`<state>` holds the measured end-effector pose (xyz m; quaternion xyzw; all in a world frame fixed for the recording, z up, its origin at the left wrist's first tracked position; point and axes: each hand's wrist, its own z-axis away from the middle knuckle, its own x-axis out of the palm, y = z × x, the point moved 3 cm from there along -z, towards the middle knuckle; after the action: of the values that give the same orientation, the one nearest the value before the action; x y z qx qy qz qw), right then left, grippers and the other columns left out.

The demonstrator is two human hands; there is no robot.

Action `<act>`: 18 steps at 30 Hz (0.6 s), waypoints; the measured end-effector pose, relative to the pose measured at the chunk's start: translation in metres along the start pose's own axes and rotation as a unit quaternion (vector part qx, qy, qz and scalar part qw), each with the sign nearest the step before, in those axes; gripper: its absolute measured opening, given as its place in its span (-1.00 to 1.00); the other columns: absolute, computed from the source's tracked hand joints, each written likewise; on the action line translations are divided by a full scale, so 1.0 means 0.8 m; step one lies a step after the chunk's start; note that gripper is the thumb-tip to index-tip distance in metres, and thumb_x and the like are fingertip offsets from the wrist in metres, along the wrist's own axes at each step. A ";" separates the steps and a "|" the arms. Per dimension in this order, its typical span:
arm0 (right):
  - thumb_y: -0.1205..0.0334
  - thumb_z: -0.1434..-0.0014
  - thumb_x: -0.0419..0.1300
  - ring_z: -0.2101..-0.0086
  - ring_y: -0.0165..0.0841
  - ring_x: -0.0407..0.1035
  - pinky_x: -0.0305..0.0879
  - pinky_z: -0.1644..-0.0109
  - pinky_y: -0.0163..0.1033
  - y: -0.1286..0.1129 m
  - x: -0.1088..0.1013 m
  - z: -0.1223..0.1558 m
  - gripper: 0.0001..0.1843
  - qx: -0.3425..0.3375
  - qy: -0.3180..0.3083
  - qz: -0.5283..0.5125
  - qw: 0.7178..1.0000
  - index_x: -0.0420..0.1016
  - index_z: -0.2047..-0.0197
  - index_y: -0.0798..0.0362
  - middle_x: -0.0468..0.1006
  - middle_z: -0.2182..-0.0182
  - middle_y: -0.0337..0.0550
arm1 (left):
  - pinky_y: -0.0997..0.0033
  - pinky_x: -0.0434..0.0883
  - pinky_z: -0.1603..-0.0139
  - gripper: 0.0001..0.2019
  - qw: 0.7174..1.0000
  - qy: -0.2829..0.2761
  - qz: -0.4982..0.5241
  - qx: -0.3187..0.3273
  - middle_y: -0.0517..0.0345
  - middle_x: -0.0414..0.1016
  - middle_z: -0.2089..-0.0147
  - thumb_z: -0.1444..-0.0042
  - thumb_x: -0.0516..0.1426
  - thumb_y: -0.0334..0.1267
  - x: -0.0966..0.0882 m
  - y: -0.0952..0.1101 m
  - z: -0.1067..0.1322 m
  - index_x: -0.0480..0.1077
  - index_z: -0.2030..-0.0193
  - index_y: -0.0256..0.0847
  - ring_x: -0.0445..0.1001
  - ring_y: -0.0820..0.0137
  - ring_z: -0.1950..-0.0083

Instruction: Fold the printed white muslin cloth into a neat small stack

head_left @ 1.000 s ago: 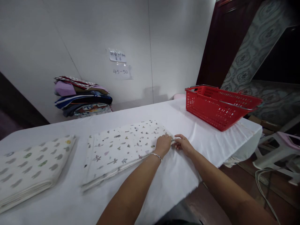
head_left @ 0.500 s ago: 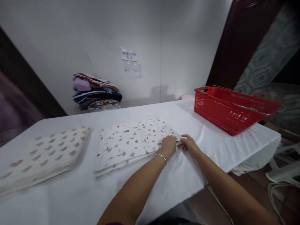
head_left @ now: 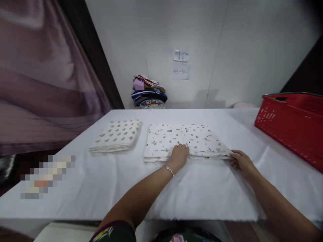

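Note:
A white folded cloth [head_left: 171, 137] printed with small plant-like motifs lies on the white-covered table. My left hand [head_left: 179, 155] is on its front edge near the middle, fingers bent and close together on the fabric. At the front right corner my right hand [head_left: 241, 162] pinches the cloth between thumb and fingers. The corner stretches out slightly toward that hand. A second folded white cloth [head_left: 118, 134] with rows of grey-green prints sits to the left, apart from both hands.
A red plastic basket [head_left: 290, 127] stands at the table's right side. Against the back wall rises a stack of folded fabrics [head_left: 149, 92]. Two paper notes [head_left: 181, 64] are on the wall, and a mauve curtain [head_left: 45, 84] hangs at left. The tabletop [head_left: 101, 191] ends just before me.
My view has swung to the left. The left hand has shifted left along the cloth's front edge, away from the right hand, which keeps hold of the right corner.

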<state>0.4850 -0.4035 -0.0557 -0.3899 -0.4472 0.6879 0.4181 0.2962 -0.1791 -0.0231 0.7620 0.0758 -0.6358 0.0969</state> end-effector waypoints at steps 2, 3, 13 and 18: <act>0.28 0.03 0.21 0.69 -0.45 0.24 0.13 0.70 -0.42 0.000 -0.002 -0.002 -0.68 0.004 -0.005 0.010 1.000 0.32 0.16 0.05 0.41 0.65 -0.25 | 0.26 0.22 0.13 -0.76 1.000 0.002 -0.019 -0.023 0.03 0.38 0.15 -0.03 -0.02 -0.56 -0.006 -0.026 0.021 0.30 0.19 -0.26 0.29 0.27 0.07; 0.27 0.04 0.21 0.69 -0.45 0.24 0.13 0.70 -0.42 0.001 -0.002 -0.003 -0.67 0.008 -0.009 0.017 1.000 0.32 0.15 0.04 0.41 0.65 -0.25 | 0.26 0.22 0.13 -0.75 0.999 0.005 -0.028 -0.036 0.04 0.39 0.15 -0.03 -0.03 -0.56 -0.008 -0.038 0.032 0.31 0.18 -0.25 0.29 0.27 0.08; 0.17 0.04 0.21 0.70 -0.41 0.21 0.15 0.68 -0.37 0.002 -0.007 -0.013 -0.60 0.010 -0.022 0.107 0.994 0.36 0.09 0.06 0.35 0.74 -0.25 | 0.25 0.23 0.11 -0.75 0.983 0.027 -0.051 -0.174 0.03 0.42 0.12 -0.04 -0.01 -0.50 -0.027 -0.130 0.111 0.38 0.17 -0.23 0.31 0.26 0.04; 0.13 0.05 0.19 0.72 -0.40 0.21 0.18 0.67 -0.34 0.002 -0.015 -0.026 -0.52 -0.039 -0.010 0.172 0.984 0.36 0.03 0.08 0.35 0.75 -0.28 | 0.23 0.24 0.10 -0.72 0.989 0.055 -0.053 -0.128 0.02 0.45 0.13 -0.09 -0.03 -0.49 -0.026 -0.142 0.125 0.42 0.14 -0.21 0.33 0.26 0.05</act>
<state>0.5074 -0.4090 -0.0616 -0.4700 -0.4039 0.7355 0.2740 0.1701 -0.0930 -0.0254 0.7719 0.2018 -0.5824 0.1558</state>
